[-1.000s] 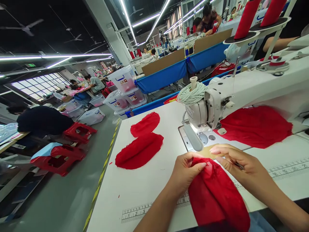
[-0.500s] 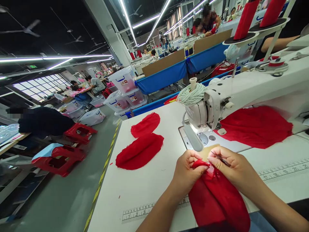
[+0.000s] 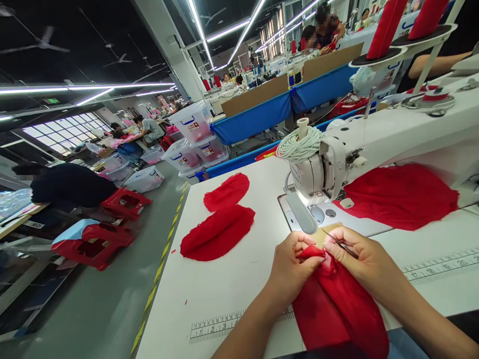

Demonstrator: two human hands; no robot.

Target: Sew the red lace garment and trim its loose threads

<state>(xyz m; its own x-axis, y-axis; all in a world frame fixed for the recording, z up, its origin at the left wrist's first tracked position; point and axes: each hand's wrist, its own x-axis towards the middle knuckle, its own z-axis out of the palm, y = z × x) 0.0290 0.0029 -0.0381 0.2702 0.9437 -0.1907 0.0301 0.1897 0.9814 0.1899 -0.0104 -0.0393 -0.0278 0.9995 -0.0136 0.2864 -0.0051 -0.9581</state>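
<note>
My left hand (image 3: 295,264) pinches the top edge of a red fabric piece (image 3: 337,309) between thumb and fingers. My right hand (image 3: 355,254) grips the same edge close beside it. Across the right fingers lies a slim, pointed metal tool (image 3: 342,243); whether it is tweezers or thread snips I cannot tell. From both hands the fabric hangs down over the table's front edge towards my lap. Just beyond the fingers are a tan patch (image 3: 329,232) and the sewing machine (image 3: 310,174), its lamp lit.
Two red fabric pieces (image 3: 217,234) lie on the left of the white table (image 3: 224,284). Another red piece (image 3: 404,197) is under the machine arm. Thread cones (image 3: 387,30) stand above right. Stacked plastic boxes (image 3: 190,124), red stools (image 3: 90,244) and other people are beyond.
The pointed tool's tip now shows beyond my right fingers, angled up and left. Both hands keep hold of the fabric in nearly the same place. The view has shifted slightly.
</note>
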